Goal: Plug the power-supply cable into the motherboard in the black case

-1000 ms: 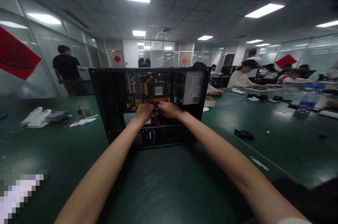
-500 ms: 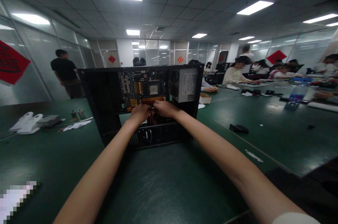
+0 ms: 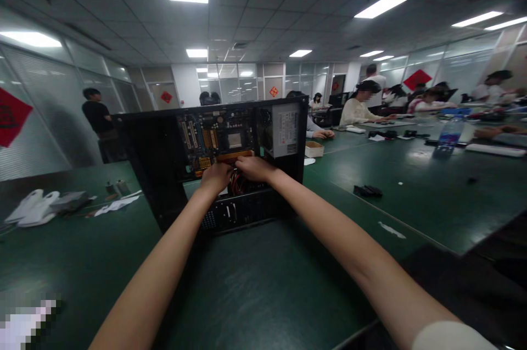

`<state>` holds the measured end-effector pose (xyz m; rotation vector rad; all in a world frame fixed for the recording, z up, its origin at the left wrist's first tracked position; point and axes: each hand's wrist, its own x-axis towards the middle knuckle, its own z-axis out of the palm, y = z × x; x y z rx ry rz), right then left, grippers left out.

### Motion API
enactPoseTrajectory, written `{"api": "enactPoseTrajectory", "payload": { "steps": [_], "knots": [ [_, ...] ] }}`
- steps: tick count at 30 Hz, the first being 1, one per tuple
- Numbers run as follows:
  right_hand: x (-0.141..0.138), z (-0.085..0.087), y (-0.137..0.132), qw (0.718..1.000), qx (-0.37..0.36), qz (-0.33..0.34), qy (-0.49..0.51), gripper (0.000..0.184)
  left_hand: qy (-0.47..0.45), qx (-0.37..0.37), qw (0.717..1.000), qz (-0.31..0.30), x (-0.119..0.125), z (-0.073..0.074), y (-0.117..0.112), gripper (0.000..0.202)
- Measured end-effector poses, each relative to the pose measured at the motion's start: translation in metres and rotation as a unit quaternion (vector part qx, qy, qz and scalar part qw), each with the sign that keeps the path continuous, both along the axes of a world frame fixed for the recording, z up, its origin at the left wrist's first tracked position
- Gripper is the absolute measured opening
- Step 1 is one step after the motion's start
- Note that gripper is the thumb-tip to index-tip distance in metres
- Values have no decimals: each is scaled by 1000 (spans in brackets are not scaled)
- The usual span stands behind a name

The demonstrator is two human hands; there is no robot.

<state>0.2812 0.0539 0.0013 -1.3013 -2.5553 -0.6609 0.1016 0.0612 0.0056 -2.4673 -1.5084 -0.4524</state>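
Viewpoint has swung to the right since the earlier frame, so that the black computer case (image 3: 154,157) now lies further left in view, while both hands remain within it. Left of the case, white rounded pieces (image 3: 39,210), a dull grey block (image 3: 69,201) and loose paper (image 3: 117,205) lie apart from it. The case stands upright on the smooth green table (image 3: 255,284), its open side facing the arms, presumably so that both hands can reach inside. Within it, the left hand (image 3: 217,177) meets the lower edge of the circuit board (image 3: 212,112), fingers curled; beside it bunch thin, red and dark cables (image 3: 236,184). Just right of these, the right hand (image 3: 256,167) bends its fingers at an orange slot (image 3: 241,156). Whether either grasps a part cannot be told, the fingertips being hidden. At the case's upper right sits a boxy grey power supply (image 3: 286,129). Right of the case come a small pale box (image 3: 313,149) and, farther off, a clear bottle (image 3: 449,134).
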Motion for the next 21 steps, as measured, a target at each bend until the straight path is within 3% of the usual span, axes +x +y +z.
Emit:
{"api": "enactPoseTrajectory", "payload": {
  "steps": [12, 21],
  "knots": [
    [3, -6, -5, 997, -30, -33, 70, 25, 37, 0, 999, 27, 7, 8, -7, 40],
    [8, -8, 0, 995, -44, -68, 66, 30, 31, -12, 999, 9, 7, 9, -12, 40]
  ]
}}
